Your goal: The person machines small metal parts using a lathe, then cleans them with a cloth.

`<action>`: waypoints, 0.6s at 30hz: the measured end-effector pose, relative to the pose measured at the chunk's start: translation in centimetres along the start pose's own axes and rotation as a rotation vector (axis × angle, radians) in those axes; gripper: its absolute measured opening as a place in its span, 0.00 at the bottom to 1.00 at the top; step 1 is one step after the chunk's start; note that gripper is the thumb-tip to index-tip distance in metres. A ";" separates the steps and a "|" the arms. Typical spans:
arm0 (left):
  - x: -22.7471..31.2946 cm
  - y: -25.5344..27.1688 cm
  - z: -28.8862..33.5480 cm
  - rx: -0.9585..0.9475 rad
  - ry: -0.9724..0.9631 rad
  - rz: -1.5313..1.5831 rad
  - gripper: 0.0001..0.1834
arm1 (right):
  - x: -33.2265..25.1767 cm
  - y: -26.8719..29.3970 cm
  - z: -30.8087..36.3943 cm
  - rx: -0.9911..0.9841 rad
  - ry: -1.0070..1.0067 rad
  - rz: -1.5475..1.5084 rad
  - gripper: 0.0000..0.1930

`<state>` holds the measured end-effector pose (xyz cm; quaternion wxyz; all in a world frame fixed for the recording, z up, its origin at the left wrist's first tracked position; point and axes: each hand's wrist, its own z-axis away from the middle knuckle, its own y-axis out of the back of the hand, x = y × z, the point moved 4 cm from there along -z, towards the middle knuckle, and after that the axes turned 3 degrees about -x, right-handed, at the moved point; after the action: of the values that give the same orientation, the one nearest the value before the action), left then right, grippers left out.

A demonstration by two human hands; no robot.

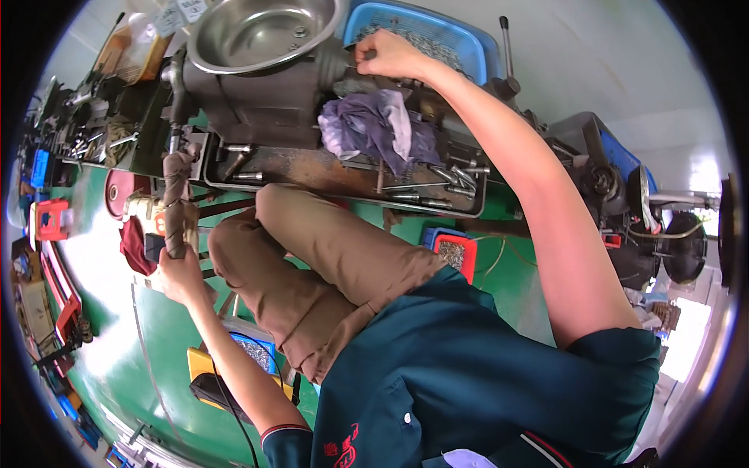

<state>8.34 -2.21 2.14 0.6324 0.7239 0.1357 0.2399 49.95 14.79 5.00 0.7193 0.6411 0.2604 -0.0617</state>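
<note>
My left hand (181, 274) is closed round the lower end of a long lever (175, 204) wrapped in brown tape, which hangs from the left side of a dark metal machine (250, 105). Over at the machine's right end, my right hand (386, 54) is closed with its fingertips pinched together beside the round spindle end (335, 64). Whatever those fingers hold is too small to make out. Just beyond that hand sits a blue basket (477, 48) filled with small metal parts.
On top of the machine rests a steel bowl (257, 35) with a few small parts inside. A purple rag (370, 125) lies across the machine. Below it, a metal tray (304, 168) holds wrenches and rods. Red (468, 261) and blue (265, 343) bins of parts stand lower down.
</note>
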 end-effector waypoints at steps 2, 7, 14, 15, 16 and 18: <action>0.1 0.1 -0.1 -0.047 0.026 -0.011 0.21 | 0.8 0.6 -0.1 -0.029 -0.001 0.046 0.11; -0.5 -0.1 0.1 -0.059 0.025 0.055 0.20 | 0.1 4.4 1.5 0.446 -0.339 0.227 0.13; -0.9 -0.8 -0.3 -0.035 -0.004 -0.045 0.20 | -7.7 5.4 1.0 0.877 0.219 0.092 0.15; -0.7 -0.8 -0.4 -0.009 -0.015 -0.036 0.19 | -9.3 5.6 0.6 0.824 0.280 0.061 0.14; -0.4 -0.9 -0.4 0.017 -0.025 -0.026 0.18 | -10.3 5.3 0.1 0.874 0.361 0.034 0.13; -0.4 -0.9 -0.6 0.013 -0.029 -0.020 0.18 | -12.5 5.0 -1.1 0.816 0.453 0.017 0.15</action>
<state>7.82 -1.72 1.22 0.6321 0.7300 0.1350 0.2220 41.00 13.60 15.09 0.3340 0.8710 0.3602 -0.0117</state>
